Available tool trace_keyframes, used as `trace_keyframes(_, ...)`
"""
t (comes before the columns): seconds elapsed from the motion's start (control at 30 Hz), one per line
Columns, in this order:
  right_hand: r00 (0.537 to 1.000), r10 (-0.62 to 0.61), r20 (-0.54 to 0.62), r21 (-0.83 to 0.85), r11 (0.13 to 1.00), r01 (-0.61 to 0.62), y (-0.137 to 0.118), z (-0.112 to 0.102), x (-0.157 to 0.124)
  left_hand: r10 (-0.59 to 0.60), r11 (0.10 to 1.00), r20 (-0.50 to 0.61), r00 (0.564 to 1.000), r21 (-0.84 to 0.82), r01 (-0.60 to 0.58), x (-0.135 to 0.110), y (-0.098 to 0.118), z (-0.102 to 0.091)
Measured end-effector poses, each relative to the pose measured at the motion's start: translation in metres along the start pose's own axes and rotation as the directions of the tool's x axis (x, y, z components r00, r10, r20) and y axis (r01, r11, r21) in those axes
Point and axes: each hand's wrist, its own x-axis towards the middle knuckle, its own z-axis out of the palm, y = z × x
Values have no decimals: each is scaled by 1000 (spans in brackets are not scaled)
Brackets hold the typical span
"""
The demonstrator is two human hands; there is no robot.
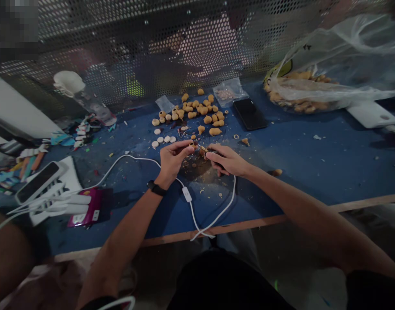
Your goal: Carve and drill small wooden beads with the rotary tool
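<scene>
My left hand (172, 160) pinches a small tan rounded piece (192, 146) with a dark opening between thumb and fingers. In my right hand (228, 159) is a dark-handled tool (216, 160) with a thin metal tip, like a soldering iron, its tip pointing at that piece. A white cord (233, 189) runs down from beneath the right hand and has an inline switch (186, 194). Just beyond my hands lie several tan, peanut-shaped pieces (203, 110) and several white round discs (160, 140). Crumbs and shavings are scattered under the hands.
A black phone (250, 114) and a small clear bag (229, 91) lie beyond the right hand. At right is a large plastic bag (300, 92) of tan pieces. Chargers on a magenta box (93, 211) and a white-framed device (39, 183) are left. A perforated metal panel (204, 47) closes the back.
</scene>
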Motion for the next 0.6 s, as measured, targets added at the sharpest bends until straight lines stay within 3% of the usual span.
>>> trace_keyframes(0.6,1000,6,-4,-11,1000,-6,-1,1,0,-1,1000,4,1000,-24,1,-1,3,1)
